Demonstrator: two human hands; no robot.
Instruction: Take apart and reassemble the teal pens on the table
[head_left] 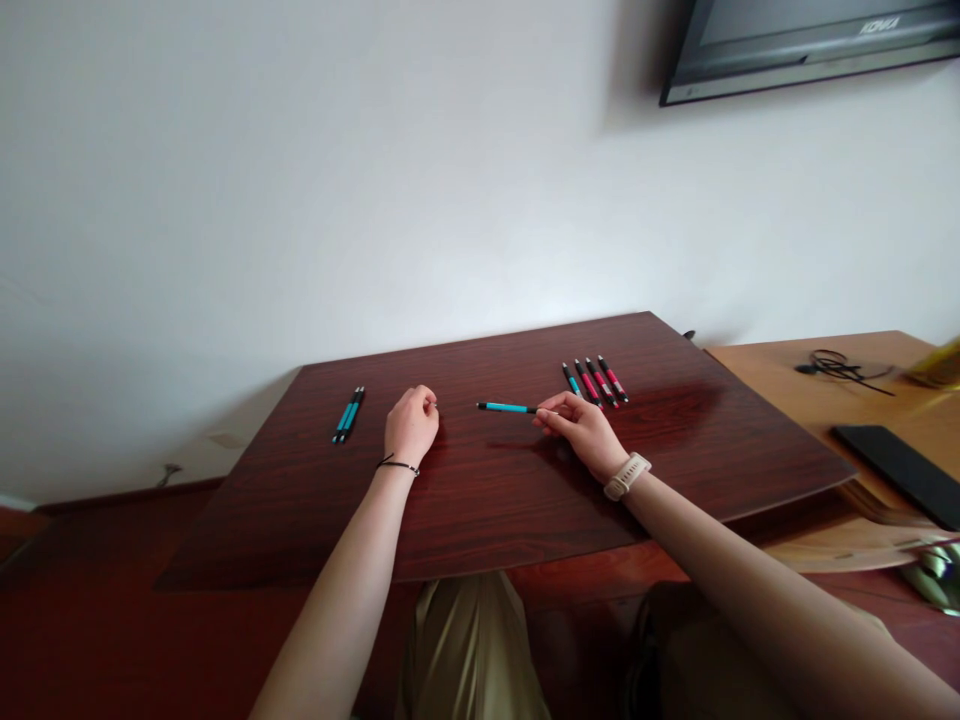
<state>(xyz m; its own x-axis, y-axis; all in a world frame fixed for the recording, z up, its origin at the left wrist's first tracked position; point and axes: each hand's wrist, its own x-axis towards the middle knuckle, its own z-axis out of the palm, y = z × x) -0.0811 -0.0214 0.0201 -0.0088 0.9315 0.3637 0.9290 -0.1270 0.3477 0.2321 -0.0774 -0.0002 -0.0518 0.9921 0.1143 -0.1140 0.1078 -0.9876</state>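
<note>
view from the head camera over a dark red wooden table [487, 500] set against a white wall. the right hand [581, 428] pinches one end of a teal pen [506, 407] between thumb and fingertips, fingers closed on the barrel; the pen points left, roughly level, just above or on the table surface, which of the two cannot be told. the left hand [411, 422] rests on the table as a loose fist, fingers curled together and holding nothing visible. a pair of teal pens [348, 414] lies side by side near the left edge, well apart from the left hand. a mixed row of pens [596, 381], one teal and three pink, lies just beyond the right hand. judgement: the work in hand appears to be sorting by colour; to do it well, keep the pinch near the pen's end, carry it low across the table, and lay it parallel to and touching the teal pair without rolling them
</note>
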